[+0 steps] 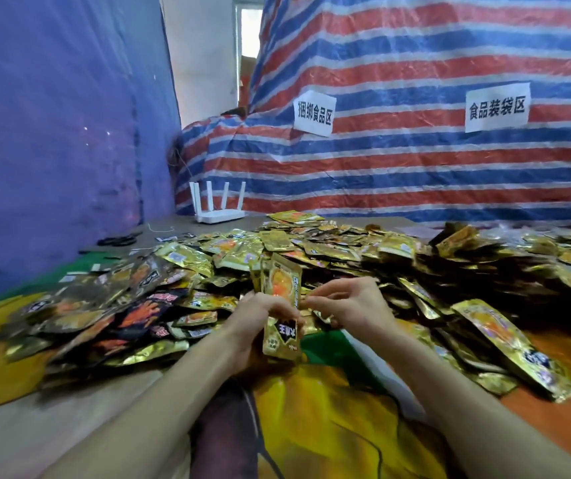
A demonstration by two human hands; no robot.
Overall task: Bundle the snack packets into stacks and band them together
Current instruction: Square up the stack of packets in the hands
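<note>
Packet stack (282,283) upright, long axis vertical, gripped in left hand (258,318); right hand (346,305) pinching its edge.

Both my bare forearms reach forward. My left hand (257,324) grips an upright stack of gold foil snack packets (282,283); my right hand (349,305), fingers curled, pinches its right edge.
</note>
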